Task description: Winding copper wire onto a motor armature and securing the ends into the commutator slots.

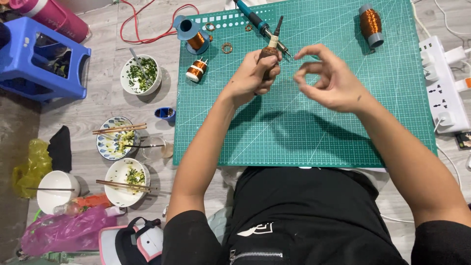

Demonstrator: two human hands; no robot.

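Nearest to us, our two forearms reach out over the near edge of the green cutting mat [304, 137], which lies on the floor. Above the middle of the mat our left hand [252, 78] is wrapped in a fist around a small copper-wound coil on a shaft [271, 53], holding it upright with the dark tip poking out past the thumb. Our right hand [329, 81] hovers just beside it, thumb and forefinger curled toward each other in a loose ring, the other fingers spread; we cannot tell whether a fine wire runs between them, as nothing that thin shows. We judge the coil to be light and stiff in its core, but its winding is delicate: thin wire that would kink or slip loose if squeezed, so the hold belongs on the body and shaft ends, as it is now. Just beyond the hands a blue-handled soldering iron [252, 18] lies toward the far edge. Near the far left corner sit a blue spool of copper wire [192, 34] and a smaller white-ended spool [197, 70]; a grey-ended spool [371, 24] stands near the far right corner. Off the left edge are bowls with chopsticks [117, 138], off the right a white power strip [441, 83].
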